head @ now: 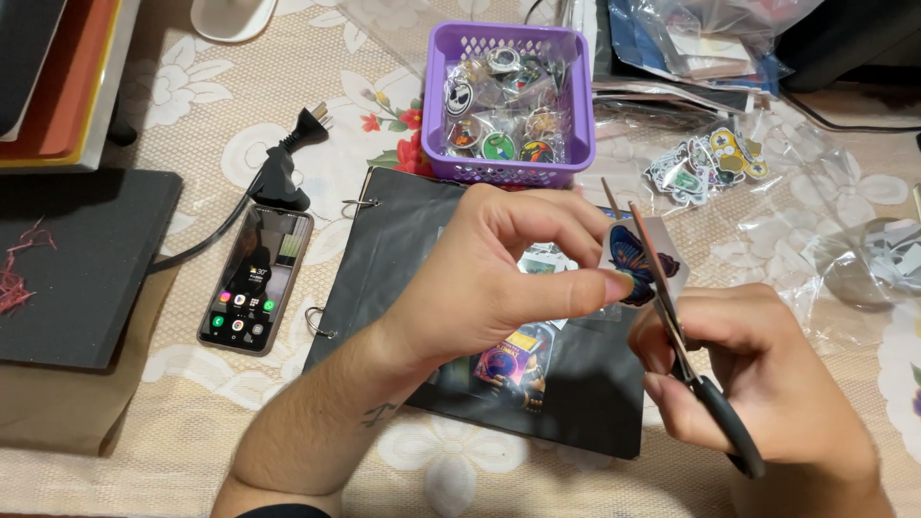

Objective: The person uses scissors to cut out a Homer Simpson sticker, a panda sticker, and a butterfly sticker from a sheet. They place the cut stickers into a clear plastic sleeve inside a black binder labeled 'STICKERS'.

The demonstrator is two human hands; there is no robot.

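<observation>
My left hand (499, 273) pinches a butterfly sticker (633, 259), blue and purple on a pale backing, above a black ring-bound album (384, 249). My right hand (758, 379) grips black-handled scissors (672, 321); their thin blades run up along the sticker's edge. Pictures stuck on the album page show under my hands.
A purple basket (507, 96) of round badges stands behind the album. A phone (255, 278) with a lit screen lies to the left, beside a black plug and cable (278, 177). Loose stickers (705, 158) and clear plastic bags (815, 230) lie at right. Books are stacked far left.
</observation>
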